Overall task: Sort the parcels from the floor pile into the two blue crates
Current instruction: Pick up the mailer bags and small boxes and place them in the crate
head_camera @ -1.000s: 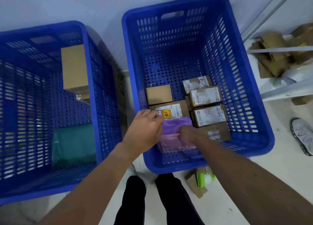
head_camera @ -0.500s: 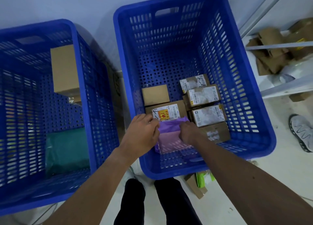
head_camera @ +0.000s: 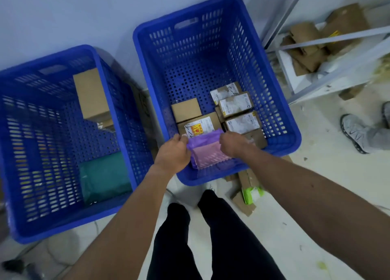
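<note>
both hands are on the purple parcel, which lies against the near wall at 6 o'clock inside the right crate. the left hand grips its 9 o'clock edge and the right hand its 2 o'clock corner. the fingertips of both are tucked behind the knuckles and the wrap, so how deep the hold goes cannot be told. the parcel's lower part shows only through the crate's slotted wall. a brown box at its 3 o'clock is partly covered by the right wrist, and the labels on the boxes at 12 to 1 o'clock are too blurred to read. the left crate is cut off at the frame's 9 o'clock edge; it holds a green parcel and a tall carton. compared with half a second ago the hands sit a little further apart, with more of the purple top edge showing between them. the parcel stays in the same near spot.
</note>
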The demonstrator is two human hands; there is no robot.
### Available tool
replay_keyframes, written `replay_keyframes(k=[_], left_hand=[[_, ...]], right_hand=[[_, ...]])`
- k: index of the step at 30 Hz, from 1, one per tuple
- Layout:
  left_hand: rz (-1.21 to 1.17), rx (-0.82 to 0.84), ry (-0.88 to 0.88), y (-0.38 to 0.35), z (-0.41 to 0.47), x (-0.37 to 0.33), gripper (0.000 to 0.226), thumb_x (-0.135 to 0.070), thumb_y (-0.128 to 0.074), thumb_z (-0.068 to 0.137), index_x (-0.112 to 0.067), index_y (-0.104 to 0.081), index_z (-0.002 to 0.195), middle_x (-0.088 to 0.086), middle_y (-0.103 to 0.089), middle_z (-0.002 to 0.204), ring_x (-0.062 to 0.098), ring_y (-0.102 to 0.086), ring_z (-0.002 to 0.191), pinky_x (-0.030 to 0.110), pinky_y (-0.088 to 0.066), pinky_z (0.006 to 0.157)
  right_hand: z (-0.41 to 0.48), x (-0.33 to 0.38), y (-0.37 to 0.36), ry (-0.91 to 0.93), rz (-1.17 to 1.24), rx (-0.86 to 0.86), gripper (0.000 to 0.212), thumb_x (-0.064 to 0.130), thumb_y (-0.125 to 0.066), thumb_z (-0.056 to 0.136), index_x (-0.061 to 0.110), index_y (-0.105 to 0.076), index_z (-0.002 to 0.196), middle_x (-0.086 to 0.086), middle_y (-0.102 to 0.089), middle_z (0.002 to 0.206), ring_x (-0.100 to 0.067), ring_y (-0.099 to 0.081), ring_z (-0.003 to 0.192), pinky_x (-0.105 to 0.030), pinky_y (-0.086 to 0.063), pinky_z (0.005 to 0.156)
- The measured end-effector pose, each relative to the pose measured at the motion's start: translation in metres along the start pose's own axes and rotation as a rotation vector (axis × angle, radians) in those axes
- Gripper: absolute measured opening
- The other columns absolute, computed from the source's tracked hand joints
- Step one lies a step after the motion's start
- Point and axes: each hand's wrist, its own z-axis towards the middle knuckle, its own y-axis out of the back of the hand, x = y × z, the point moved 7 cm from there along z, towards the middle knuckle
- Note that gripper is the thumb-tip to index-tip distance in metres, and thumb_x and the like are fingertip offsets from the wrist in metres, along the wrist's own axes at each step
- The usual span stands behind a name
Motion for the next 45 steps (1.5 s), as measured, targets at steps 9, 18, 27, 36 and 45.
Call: replay_keyframes(k=[9,18,27,36,45], left_hand=[[-0.097,0.030,0.219,0.024,-0.081,-0.007,0.037,-0.026,-0.047,0.099,-0.010,-0.050,0.133,0.013,-0.050,0.132,0.037,-0.059,0.112,0.044,-0.048,0.094],[-0.162,-0.051,0.210,0.036,-0.156,-0.016,0.034,-0.028,-0.052,0.097,-0.013,-0.057,0.127,0.013,-0.055,0.127,0.033,-0.059,0.112,0.038,-0.044,0.095],[-0.203,-0.182,0.168,0.012,-0.250,-0.011,0.017,-0.026,-0.051,0.094,-0.016,-0.064,0.100,0.011,-0.071,0.107,0.033,-0.063,0.097,0.038,-0.050,0.082],[-0.175,-0.071,0.073,-0.048,-0.308,-0.062,0.018,-0.029,-0.048,0.095,-0.018,-0.062,0.095,0.005,-0.070,0.099,0.027,-0.062,0.090,0.037,-0.051,0.078],[-0.205,-0.015,0.069,-0.107,-0.323,-0.115,0.020,-0.030,-0.048,0.094,-0.018,-0.064,0.101,0.012,-0.068,0.112,0.034,-0.061,0.106,0.035,-0.047,0.087]], right_hand=[[-0.098,-0.010,0.032,-0.085,0.328,-0.094,0.031,0.021,-0.046,0.097,0.009,-0.067,0.116,-0.014,-0.066,0.122,-0.033,-0.061,0.111,-0.036,-0.048,0.090],[-0.186,-0.024,0.040,-0.135,0.486,-0.247,0.022,0.024,-0.047,0.096,0.007,-0.061,0.095,-0.015,-0.066,0.107,-0.032,-0.062,0.103,-0.034,-0.048,0.084],[-0.324,-0.041,-0.015,-0.204,0.352,-0.333,0.031,0.029,-0.044,0.097,0.009,-0.067,0.101,-0.011,-0.067,0.109,-0.032,-0.062,0.104,-0.035,-0.049,0.087],[-0.435,-0.066,-0.101,-0.319,0.325,-0.293,0.027,0.021,-0.047,0.096,0.005,-0.067,0.105,-0.015,-0.066,0.114,-0.031,-0.061,0.106,-0.028,-0.042,0.076],[-0.461,-0.125,-0.164,-0.375,0.376,-0.177,0.019,0.029,-0.045,0.096,0.017,-0.051,0.083,-0.009,-0.059,0.099,-0.031,-0.060,0.105,-0.028,-0.037,0.074]])
